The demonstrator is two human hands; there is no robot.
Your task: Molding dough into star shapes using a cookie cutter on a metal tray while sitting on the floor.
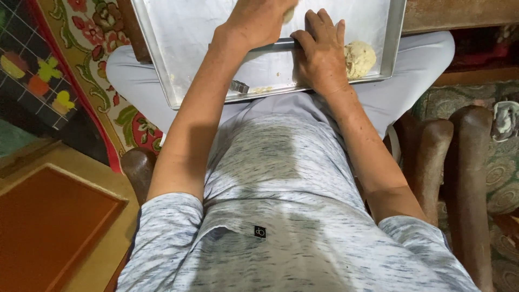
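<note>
While the head camera looks straight down over a grey mottled shirt point(281, 216), we see both bare arms stretched forward onto a large metal tray point(178, 32) lying across the lap. Our left hand point(259, 21) rests palm down on the tray near the top edge of the picture, over a bit of pale dough point(290, 15) that peeks out beside it; its fingers run out of view, so we cannot tell how far they are closed. Our right hand point(320, 51) lies flat, fingers extended and close together, pressing on a metal rod-like roller point(275, 45) that crosses between the two hands. Just beside the right hand, touching its outer edge, sits a rough lump of dough point(360, 58) in the tray's near right corner. A small metal cutter point(239, 86) stands on the tray by the left forearm, with crumbs near it. To our left lie a flowered rug point(92, 38) and an orange board point(48, 221).
</note>
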